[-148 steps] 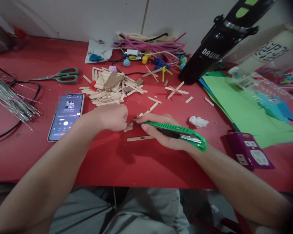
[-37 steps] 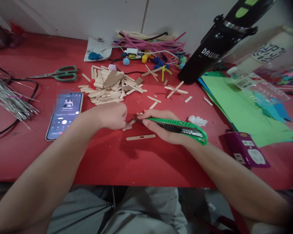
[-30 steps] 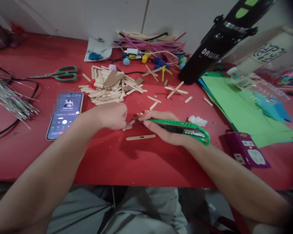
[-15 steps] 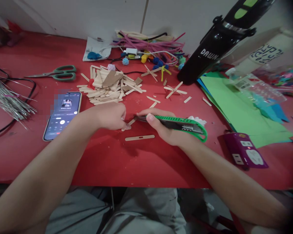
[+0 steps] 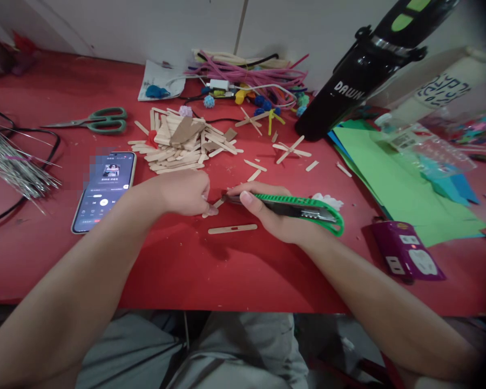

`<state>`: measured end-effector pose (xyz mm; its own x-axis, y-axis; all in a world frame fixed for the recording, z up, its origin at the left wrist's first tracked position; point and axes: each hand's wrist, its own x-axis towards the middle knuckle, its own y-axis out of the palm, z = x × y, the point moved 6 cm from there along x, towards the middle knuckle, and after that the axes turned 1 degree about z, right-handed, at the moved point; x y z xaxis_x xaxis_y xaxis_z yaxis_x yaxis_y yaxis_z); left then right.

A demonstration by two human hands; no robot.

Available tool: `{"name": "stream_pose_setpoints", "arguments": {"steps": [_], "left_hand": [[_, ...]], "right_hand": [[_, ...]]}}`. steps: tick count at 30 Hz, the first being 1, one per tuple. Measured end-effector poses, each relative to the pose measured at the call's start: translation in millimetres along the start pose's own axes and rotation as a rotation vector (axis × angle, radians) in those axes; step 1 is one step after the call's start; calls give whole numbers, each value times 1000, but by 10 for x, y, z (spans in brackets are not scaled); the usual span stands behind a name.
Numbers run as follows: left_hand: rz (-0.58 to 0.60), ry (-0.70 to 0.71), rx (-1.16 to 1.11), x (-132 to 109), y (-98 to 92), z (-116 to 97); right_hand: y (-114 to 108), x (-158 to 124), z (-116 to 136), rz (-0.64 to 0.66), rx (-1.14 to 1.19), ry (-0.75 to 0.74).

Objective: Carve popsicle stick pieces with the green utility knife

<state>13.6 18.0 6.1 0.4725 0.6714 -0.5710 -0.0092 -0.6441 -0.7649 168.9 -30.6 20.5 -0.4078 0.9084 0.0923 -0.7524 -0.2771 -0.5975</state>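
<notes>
Wooden stick (image 5: 219, 203) is lying on the tabletop (image 5: 243, 275) in front of you, slanting between your two hands. Your left hand (image 5: 186, 194) is curling closed and holding its near end down with the fingertips. Your right hand (image 5: 263, 210) is wrapping around a green cutter (image 5: 302, 207), and its tip is sitting at or just beside the stick's far end; you are hiding the exact contact with your fingers.

One slotted stick (image 5: 233, 229) is resting just nearer you, with a small opening showing at its middle, so that piece is looking finished. The one under your hands is seeming only partly worked, and whether it is carrying a slot you cannot tell from here. Short offcuts (image 5: 255, 174) are lying beyond, and a big pile of sticks (image 5: 178, 156) is waiting, mostly looking uncut.

The red tabletop is holding plenty else: scissors (image 5: 109, 121) and a lit phone (image 5: 105, 189) are lying to your left, while a black bottle (image 5: 336, 92), green paper (image 5: 405, 178) and a purple socket box (image 5: 407, 251) are sitting to your right. Pink stems (image 5: 247, 70) are heaping up near the pale wall (image 5: 166, 27) behind.
</notes>
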Motion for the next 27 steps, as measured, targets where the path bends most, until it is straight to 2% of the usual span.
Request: {"name": "stream_pose_setpoints", "arguments": {"steps": [5, 10, 27], "left_hand": [[-1, 9, -14, 4, 5, -4], [-7, 40, -36, 19, 17, 6], [-7, 4, -21, 11, 19, 4]], "right_hand": [[23, -6, 21, 32, -11, -6], [24, 2, 50, -1, -40, -49], [19, 15, 3, 11, -98, -166]]}}
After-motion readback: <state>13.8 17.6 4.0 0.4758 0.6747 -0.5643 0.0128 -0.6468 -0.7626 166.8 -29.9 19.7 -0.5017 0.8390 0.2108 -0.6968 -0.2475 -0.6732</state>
